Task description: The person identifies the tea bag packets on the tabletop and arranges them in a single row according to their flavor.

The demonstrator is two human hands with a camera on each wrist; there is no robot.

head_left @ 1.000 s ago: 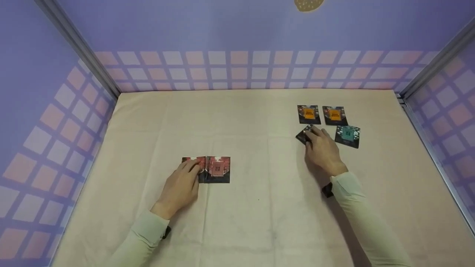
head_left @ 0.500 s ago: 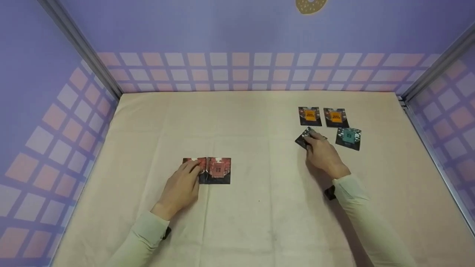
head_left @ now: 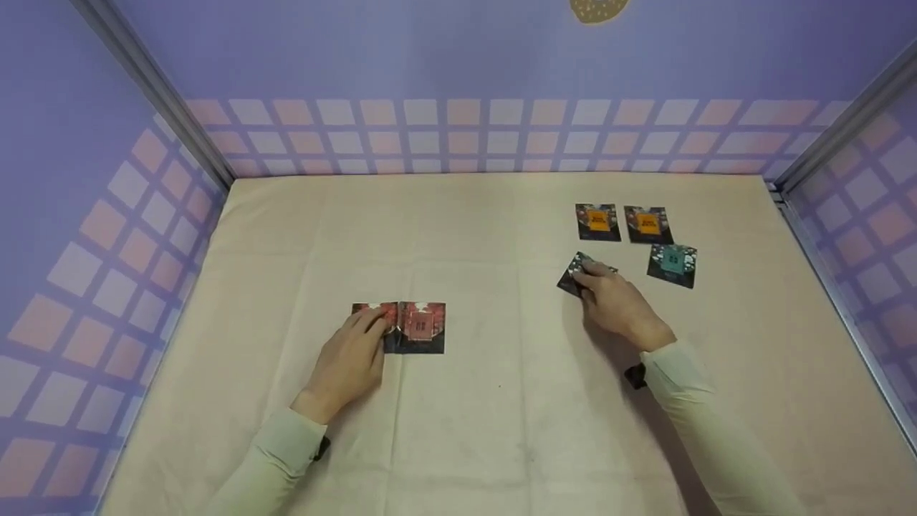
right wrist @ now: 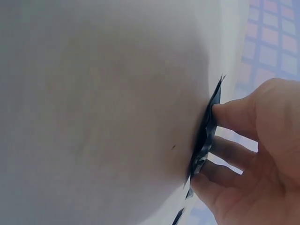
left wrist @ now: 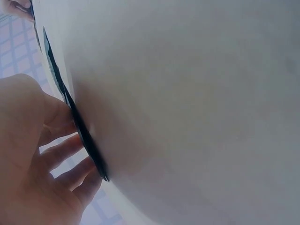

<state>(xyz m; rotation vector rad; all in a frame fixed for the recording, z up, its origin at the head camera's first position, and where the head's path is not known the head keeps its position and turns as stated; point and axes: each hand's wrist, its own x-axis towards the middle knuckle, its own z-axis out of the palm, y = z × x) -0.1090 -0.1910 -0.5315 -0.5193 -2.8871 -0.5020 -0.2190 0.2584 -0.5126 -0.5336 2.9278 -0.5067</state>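
My left hand (head_left: 349, 358) rests on a red-and-black square sachet (head_left: 365, 309) in the head view and covers much of it. Against its right side lies a matching red sachet (head_left: 423, 327). The left wrist view shows the thumb and fingertips touching the upper face of the dark sachet (left wrist: 84, 131), which lies flat. My right hand (head_left: 620, 304) has its thumb and fingertips on a green-and-black sachet (head_left: 571, 278), turned at a slant. In the right wrist view, the fingers (right wrist: 225, 152) press on the crinkled dark sachet (right wrist: 206, 131) close over the cloth.
Two orange-and-black sachets (head_left: 597, 223) lie side by side at the back right. Another green sachet (head_left: 672, 265) lies right of my right hand. A pale cloth (head_left: 473, 416) with fold lines covers the table. Purple checked panels (head_left: 466, 129) enclose its back and sides.
My right hand has shifted left and slightly nearer, and the green sachet beneath it has moved along with it. The left hand and the red sachets have stayed in place.
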